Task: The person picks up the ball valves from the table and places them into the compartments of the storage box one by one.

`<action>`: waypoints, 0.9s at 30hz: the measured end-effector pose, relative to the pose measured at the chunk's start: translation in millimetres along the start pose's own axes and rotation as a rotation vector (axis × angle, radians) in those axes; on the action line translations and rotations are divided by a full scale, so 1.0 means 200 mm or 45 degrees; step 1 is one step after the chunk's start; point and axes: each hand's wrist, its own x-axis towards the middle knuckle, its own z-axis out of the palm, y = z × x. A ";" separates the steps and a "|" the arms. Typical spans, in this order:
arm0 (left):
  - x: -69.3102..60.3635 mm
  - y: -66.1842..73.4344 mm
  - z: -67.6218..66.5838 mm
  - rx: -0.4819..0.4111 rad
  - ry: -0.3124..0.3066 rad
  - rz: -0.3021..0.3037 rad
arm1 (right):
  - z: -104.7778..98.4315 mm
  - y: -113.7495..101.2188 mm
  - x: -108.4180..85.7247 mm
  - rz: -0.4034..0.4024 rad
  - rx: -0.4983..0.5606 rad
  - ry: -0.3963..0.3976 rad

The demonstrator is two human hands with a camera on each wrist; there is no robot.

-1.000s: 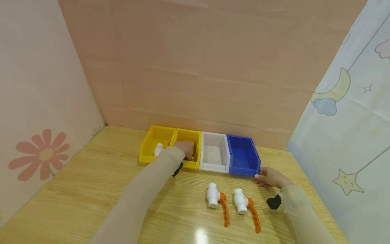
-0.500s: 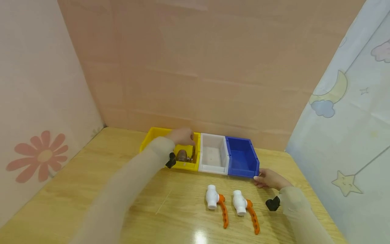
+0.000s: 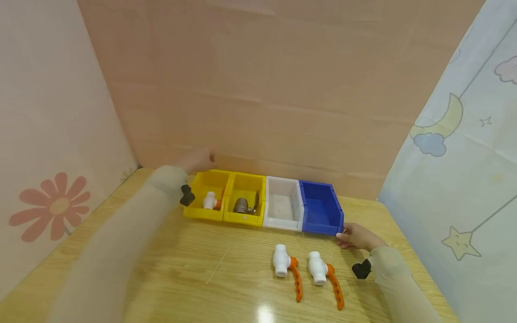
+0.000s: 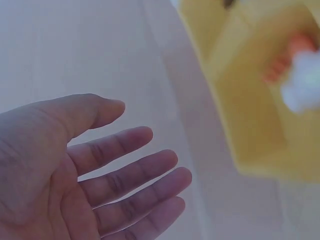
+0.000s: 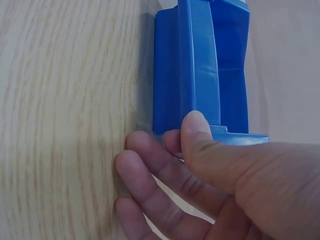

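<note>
My left hand (image 3: 198,160) is over the back left corner of the left yellow bin (image 3: 213,179); in the left wrist view its fingers (image 4: 132,182) are spread and hold nothing. That bin contains a white valve (image 3: 209,200) with an orange handle. Beside it, a second yellow bin (image 3: 249,181) holds a brown-grey metal fitting (image 3: 241,206). At the right, my right hand (image 3: 358,236) pinches the front right corner of the blue bin (image 3: 320,208), with the thumb (image 5: 196,131) on its front edge and an index fingertip tucked close by.
Between the yellow and blue bins stands an empty white bin (image 3: 280,202). Two white valves (image 3: 281,261) (image 3: 317,268) with orange handles lie on the wooden table (image 3: 226,287) in front. A pink cloth wall (image 3: 258,98) rises behind the bins.
My left hand has come up out of the second yellow bin and moved left, uncovering both yellow bins and the metal fitting. The right hand has stayed at the blue bin's corner.
</note>
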 end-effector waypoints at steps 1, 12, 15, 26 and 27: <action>0.00 -0.05 0.00 -0.004 0.012 -0.007 | 0.00 0.00 0.00 -0.001 0.002 0.002; -0.05 -0.51 0.15 -0.131 -0.038 -0.160 | 0.01 0.00 0.02 -0.013 -0.008 0.004; -0.08 -0.57 0.21 -0.264 -0.083 -0.137 | 0.01 -0.01 0.02 -0.015 -0.011 0.006; -0.14 -0.62 0.31 -0.390 -0.204 -0.110 | 0.00 -0.03 0.03 -0.005 -0.015 0.001; -0.14 -0.62 0.32 -0.396 -0.211 -0.109 | 0.00 -0.03 0.03 -0.005 -0.018 0.003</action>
